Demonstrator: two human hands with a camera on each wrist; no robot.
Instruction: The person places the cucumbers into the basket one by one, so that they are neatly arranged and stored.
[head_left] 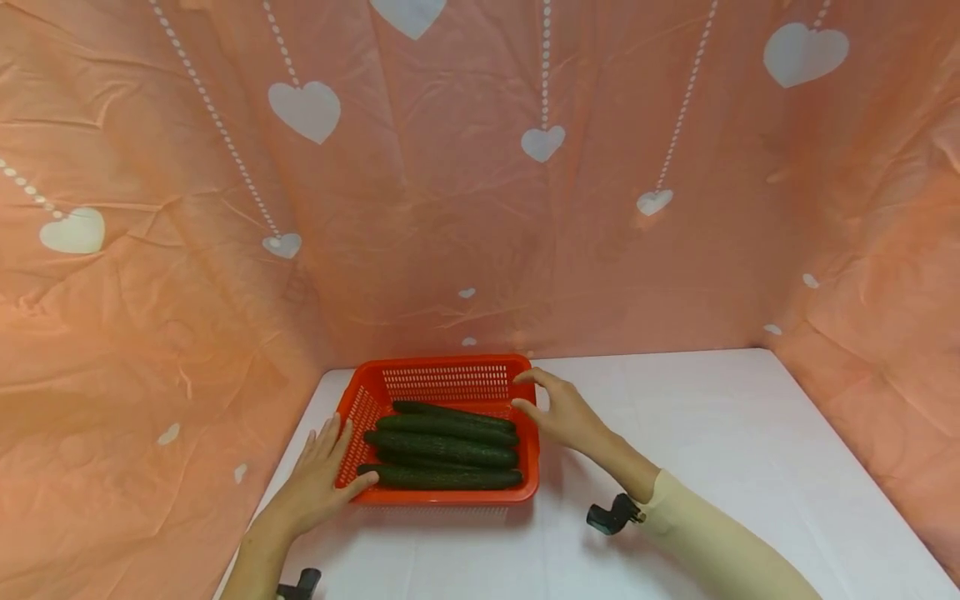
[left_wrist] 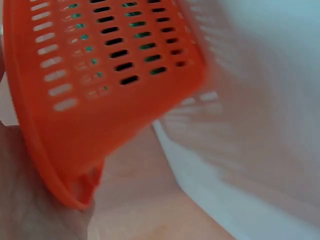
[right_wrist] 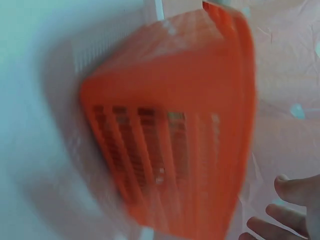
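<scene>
A red plastic basket [head_left: 450, 497] with slotted walls stands on the white-covered table. Several dark green cucumbers [head_left: 442, 450] lie side by side in it. At the basket's left end is my left hand [head_left: 311, 487], its fingers extended along the rim and its thumb over the front left corner. My right hand [head_left: 562, 412] is at the opposite end, thumb and fingers apart and pointing over the right rim, with nothing between them. In the right wrist view, the fingers [right_wrist: 295, 192] show beyond the basket's rim, and the slotted end wall is blurred.
The white tablecloth [head_left: 675, 417] extends to the right of the basket and in front of it. Behind and on both sides hangs a pinkish-orange sheet [head_left: 420, 208] printed with pale hearts; the basket's back rim is close to it. Small black devices [head_left: 613, 514] sit at both wrists.
</scene>
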